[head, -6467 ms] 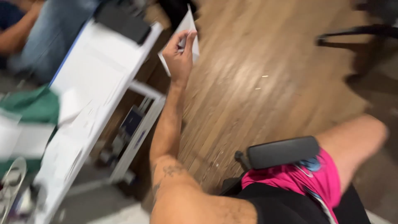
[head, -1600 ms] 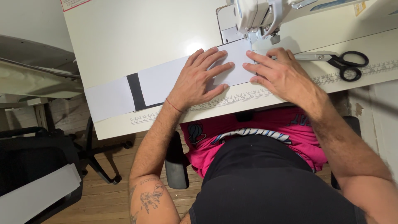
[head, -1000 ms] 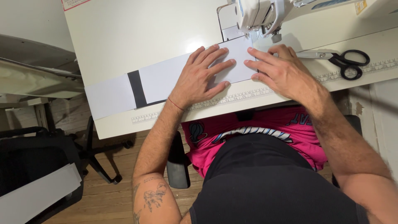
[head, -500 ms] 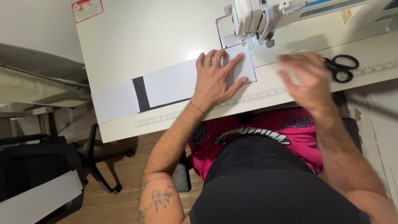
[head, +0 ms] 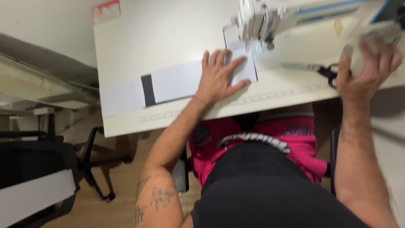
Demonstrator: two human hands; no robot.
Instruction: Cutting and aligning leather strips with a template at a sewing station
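My left hand [head: 219, 77] lies flat, fingers spread, on a long white strip of material [head: 177, 82] with a black band near its left end. The strip runs along the white sewing table [head: 160, 33] to the foot of the white sewing machine [head: 257, 21]. My right hand [head: 367, 69] is raised at the far right of the machine, fingers curled around a blurred pale part there; what it grips is unclear. Black-handled scissors [head: 325, 71] lie on the table just left of that hand.
A printed ruler runs along the table's front edge [head: 253, 99]. A black office chair [head: 38, 177] with a white panel stands on the wooden floor at lower left. Another grey-white table [head: 38, 84] sits to the left. A red label is stuck at the table's far left corner.
My right hand left the strip and moved right, past the scissors, up to the machine's right end. My left hand stays pressed on the strip. The view shifted slightly.
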